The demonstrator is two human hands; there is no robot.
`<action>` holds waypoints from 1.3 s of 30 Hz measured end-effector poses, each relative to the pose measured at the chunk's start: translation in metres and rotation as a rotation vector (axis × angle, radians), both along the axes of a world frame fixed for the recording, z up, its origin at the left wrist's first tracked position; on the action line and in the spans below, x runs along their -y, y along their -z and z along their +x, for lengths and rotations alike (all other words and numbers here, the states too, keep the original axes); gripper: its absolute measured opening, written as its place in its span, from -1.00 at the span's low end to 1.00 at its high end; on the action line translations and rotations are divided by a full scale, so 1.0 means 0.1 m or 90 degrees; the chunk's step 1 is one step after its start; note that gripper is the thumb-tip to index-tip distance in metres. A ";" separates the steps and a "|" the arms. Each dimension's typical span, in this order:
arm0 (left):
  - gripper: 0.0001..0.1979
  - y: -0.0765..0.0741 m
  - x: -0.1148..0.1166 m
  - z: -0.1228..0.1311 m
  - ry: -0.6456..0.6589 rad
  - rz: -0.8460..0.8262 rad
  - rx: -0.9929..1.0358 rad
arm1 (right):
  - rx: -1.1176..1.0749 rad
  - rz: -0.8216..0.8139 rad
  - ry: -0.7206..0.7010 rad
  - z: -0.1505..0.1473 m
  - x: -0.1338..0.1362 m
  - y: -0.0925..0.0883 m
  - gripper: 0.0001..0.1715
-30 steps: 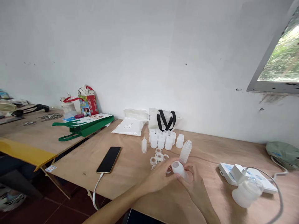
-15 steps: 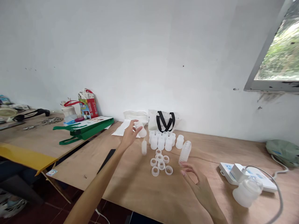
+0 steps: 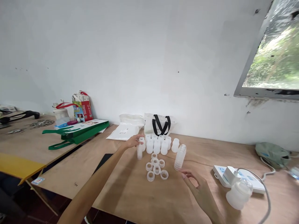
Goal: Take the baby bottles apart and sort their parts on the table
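Note:
My left hand has its fingers around a frosted white baby bottle body at the left end of a cluster of similar bottles. That bottle stands upright, partly behind a short stack of clear ringed pieces. My right hand is low over the table, thumb and fingers apart and nothing between them. Its fingertips are close to the base of a tall, leaning stack of clear domed caps; whether they touch it I cannot tell. Several translucent screw rings lie between the hands.
Behind the bottles are white plastic packages and a white bag with black handles. At right, an assembled bottle stands by a power strip with a cable. A green bag lies left; a dark flat object lies under my left arm.
My left hand has lowered the bottle from a tilted, raised position to upright beside the cluster. My right hand stays near the leaning stack. The view has shifted slightly right.

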State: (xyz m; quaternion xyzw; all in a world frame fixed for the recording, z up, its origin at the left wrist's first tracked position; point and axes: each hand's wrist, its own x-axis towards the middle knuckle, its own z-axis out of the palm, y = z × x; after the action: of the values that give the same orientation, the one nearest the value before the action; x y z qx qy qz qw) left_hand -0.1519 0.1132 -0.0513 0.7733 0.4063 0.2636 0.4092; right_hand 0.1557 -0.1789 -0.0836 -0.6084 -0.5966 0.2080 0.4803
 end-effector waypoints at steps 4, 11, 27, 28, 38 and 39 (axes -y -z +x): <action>-0.37 -0.01 0.03 -0.03 0.001 -0.044 0.010 | 0.105 0.126 0.065 0.09 0.02 -0.02 -0.64; -0.40 -0.09 0.06 -0.18 -0.162 -0.022 0.031 | 0.469 0.380 0.420 0.39 0.06 -0.07 -0.83; -0.46 -0.57 1.59 0.25 -0.111 0.073 0.282 | 0.078 -0.015 0.728 0.98 0.17 0.04 -0.29; -0.44 -0.57 1.70 0.29 -0.105 0.063 0.288 | 0.060 -0.043 0.714 1.00 0.15 0.07 -0.27; -0.38 -0.11 2.35 0.49 -0.016 -0.055 0.216 | 0.209 -0.139 0.300 0.85 -0.04 0.29 -0.46; -0.39 -0.08 2.38 0.49 -0.011 -0.058 0.201 | 0.238 -0.148 0.265 0.73 -0.05 0.28 -0.53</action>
State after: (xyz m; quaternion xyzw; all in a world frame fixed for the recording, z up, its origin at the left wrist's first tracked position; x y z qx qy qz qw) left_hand -0.1029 -0.1246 -0.0437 0.6993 0.3550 0.3670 0.5003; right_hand 0.2290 -0.1735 -0.1113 -0.7963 -0.5094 0.0565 0.3214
